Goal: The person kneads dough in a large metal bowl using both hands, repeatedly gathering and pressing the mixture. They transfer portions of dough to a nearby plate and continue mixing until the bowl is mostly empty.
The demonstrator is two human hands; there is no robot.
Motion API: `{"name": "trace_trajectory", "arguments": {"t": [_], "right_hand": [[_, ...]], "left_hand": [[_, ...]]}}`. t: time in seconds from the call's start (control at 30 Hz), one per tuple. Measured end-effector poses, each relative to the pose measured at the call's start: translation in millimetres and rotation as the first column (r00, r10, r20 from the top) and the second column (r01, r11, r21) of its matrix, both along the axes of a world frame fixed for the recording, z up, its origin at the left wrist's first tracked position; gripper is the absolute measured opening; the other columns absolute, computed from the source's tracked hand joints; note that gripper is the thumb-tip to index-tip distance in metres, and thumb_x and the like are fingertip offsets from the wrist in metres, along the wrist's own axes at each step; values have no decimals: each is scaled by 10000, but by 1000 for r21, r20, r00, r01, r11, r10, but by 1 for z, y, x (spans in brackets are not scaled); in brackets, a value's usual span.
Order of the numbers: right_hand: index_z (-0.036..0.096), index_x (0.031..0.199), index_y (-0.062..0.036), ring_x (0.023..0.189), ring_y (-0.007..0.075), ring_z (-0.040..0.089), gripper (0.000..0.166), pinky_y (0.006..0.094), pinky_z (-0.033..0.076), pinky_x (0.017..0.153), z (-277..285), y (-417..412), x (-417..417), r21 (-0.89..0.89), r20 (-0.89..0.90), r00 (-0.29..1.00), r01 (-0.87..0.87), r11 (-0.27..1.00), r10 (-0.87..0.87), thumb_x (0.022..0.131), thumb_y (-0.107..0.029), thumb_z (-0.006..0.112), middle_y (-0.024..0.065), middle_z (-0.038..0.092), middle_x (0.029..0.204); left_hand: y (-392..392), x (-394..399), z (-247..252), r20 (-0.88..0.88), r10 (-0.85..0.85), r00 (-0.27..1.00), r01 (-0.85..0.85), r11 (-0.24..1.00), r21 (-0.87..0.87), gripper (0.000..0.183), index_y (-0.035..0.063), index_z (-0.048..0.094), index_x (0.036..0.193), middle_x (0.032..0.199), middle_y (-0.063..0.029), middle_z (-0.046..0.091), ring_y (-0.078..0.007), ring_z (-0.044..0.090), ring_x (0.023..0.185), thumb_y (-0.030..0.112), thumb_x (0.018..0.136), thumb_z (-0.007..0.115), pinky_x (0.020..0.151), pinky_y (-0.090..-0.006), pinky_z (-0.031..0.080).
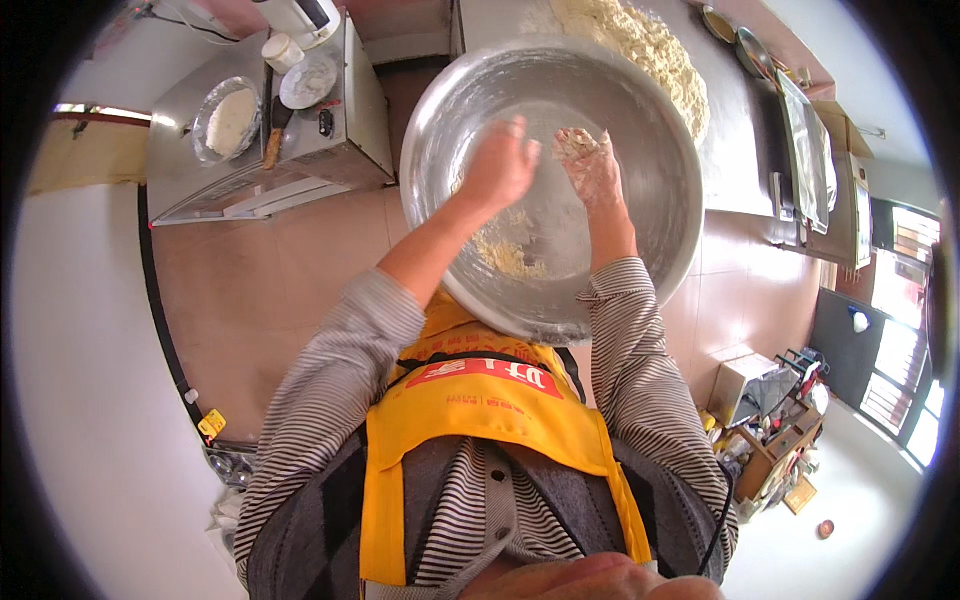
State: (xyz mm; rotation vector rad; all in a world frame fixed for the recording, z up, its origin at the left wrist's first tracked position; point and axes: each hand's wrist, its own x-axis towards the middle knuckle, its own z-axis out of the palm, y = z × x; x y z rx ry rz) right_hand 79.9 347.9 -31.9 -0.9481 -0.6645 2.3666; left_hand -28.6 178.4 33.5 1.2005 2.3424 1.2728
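A large stainless steel basin [660, 225] sits in front of me, its inner wall streaked with flour. My left hand [501, 163] hangs over the basin, blurred by motion, with fingers bent; no object shows in it. Beside it, apart, is my right hand [589, 166], its curled fingers coated with sticky dough. Whether a lump lies inside those fingers is hidden. Yellowish dough crumbs [506, 255] cling to the near left part of the basin's bottom. Just beyond the basin's far right rim, a heap of crumbly, floury dough [667, 71] spreads over a metal worktable [739, 157].
At left, a steel counter [176, 172] carries a lined bowl of white flour [231, 121], a smaller bowl [308, 81], a white jar [282, 52] and a wooden-handled tool [273, 147]. Metal bowls [752, 51] line the worktable's far edge. Cluttered wooden shelving [780, 442] stands behind right.
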Motion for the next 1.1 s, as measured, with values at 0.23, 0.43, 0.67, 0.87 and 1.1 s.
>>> {"name": "trace_trajectory", "arguments": {"t": [0.23,0.43,0.67,0.87,1.1], "right_hand": [[354,1369,-9,1287,281,398,722,414,291,1085,27,-45,-19,-19,-99,995,23,1000,-25,962,-600,271,134,431,1403],[339,1419,-54,1286,246,382,679,390,252,1111,44,-63,-3,-30,-42,999,-16,999,15,981,-566,249,95,387,1438],[280,1469,-87,1408,190,223,576,421,49,1166,61,-91,1,72,-129,941,-306,949,313,1014,-432,201,41,291,1518],[293,1470,-112,1393,266,244,791,390,203,1124,44,-35,-12,64,185,937,-313,948,297,929,-678,189,69,262,1531],[249,1478,-91,1411,199,215,686,386,112,1154,21,-65,15,610,233,902,-426,668,363,981,-558,166,60,241,1540]], "left_hand": [[69,48,-50,682,138,718,-97,990,-98,476,-95,596,1054,946,-289,645,-382,631,963,343,874,557,803,-441,493],[74,53,-70,655,286,699,-245,957,-156,475,-56,647,936,930,-276,652,-410,623,958,404,886,541,780,-459,488],[67,19,-65,762,243,601,-185,969,-163,432,-54,554,1143,1058,-333,591,-433,572,1048,313,950,435,879,-479,453],[88,85,-96,167,200,965,-214,974,75,581,-15,150,1454,1334,-305,441,-451,503,1161,295,984,289,995,-475,395],[87,43,-104,199,-17,980,63,973,-223,474,-20,362,1360,1397,-286,380,-438,474,1199,221,951,358,990,-501,405]]}}
